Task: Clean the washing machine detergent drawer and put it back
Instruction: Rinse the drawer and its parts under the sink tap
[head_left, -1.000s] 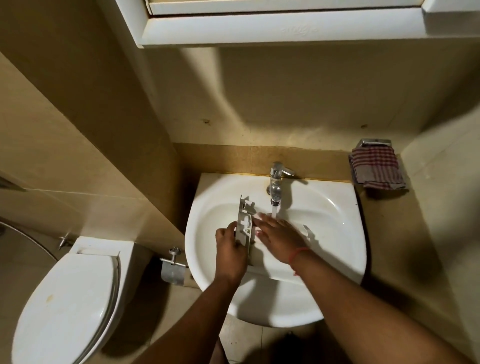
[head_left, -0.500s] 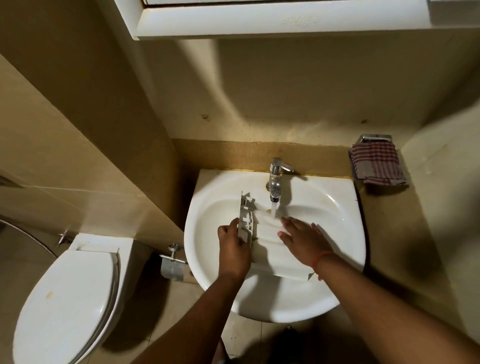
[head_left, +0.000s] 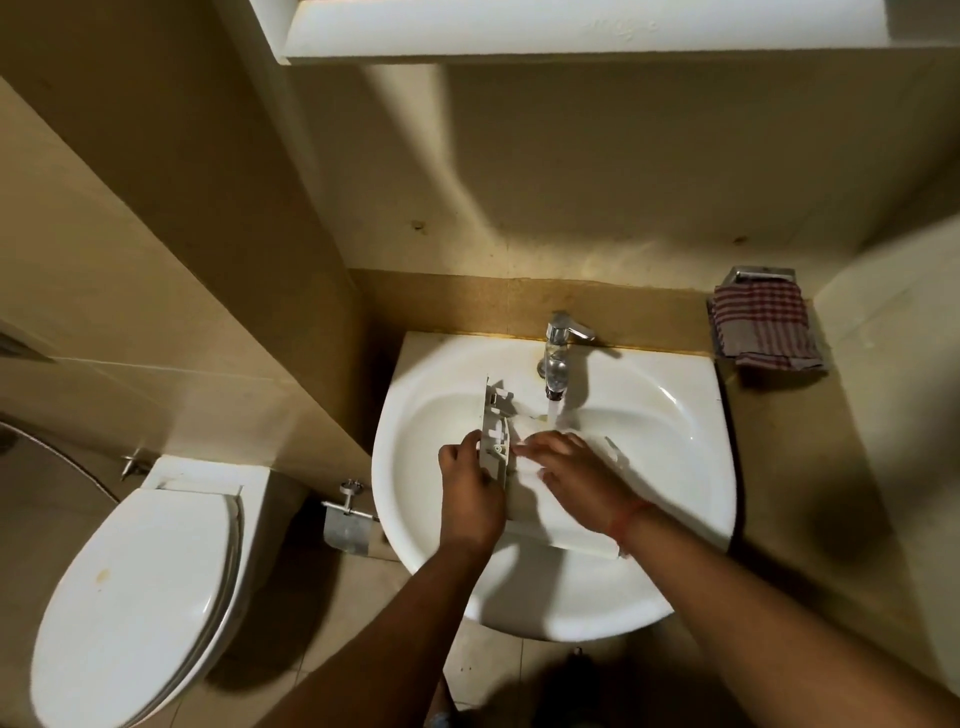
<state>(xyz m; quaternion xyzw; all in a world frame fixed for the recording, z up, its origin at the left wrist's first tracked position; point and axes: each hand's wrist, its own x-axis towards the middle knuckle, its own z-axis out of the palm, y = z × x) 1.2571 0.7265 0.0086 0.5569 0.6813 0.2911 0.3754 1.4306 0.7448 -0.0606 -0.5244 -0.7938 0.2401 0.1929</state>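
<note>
Small bathroom, beige tiled walls, dim light. White basin (head_left: 649, 519) against the back wall w/ chrome tap (head_left: 558, 358) running; thin stream fell straight down into the bowl. Toilet (head_left: 140, 597) w/ lid down to my left, metal paper holder (head_left: 347, 530) betw. it and the basin. Checked cloth (head_left: 761, 332) hung on a wall rack, far right. White cabinet edge (head_left: 571, 31) overhead.

Detergent drawer (head_left: 540, 512) sat in the bowl, resting partly over the near rim, its white body lying flattish. Long axis ran roughly from the near-right rim up toward the tap; grey side rail (head_left: 496, 436) stood up on edge along its left side. Stream landed at the drawer's far end.

Left hand (head_left: 470, 499) curled around the rail's near part, thumb side against it, gripping to steady it. Right hand (head_left: 576, 467) lay on the drawer's top face, fingers fairly straight and reaching toward the rail, just below the stream; pressing or rubbing, not pinching anything, as far as I could tell.

Judgement: mid-rinse, cleaning not done, refit not begun. Right hand was nearer the wet end, so the scrub falls to it; the drawer lay directly under it. Risk: wet plastic could slip off the rim.
</note>
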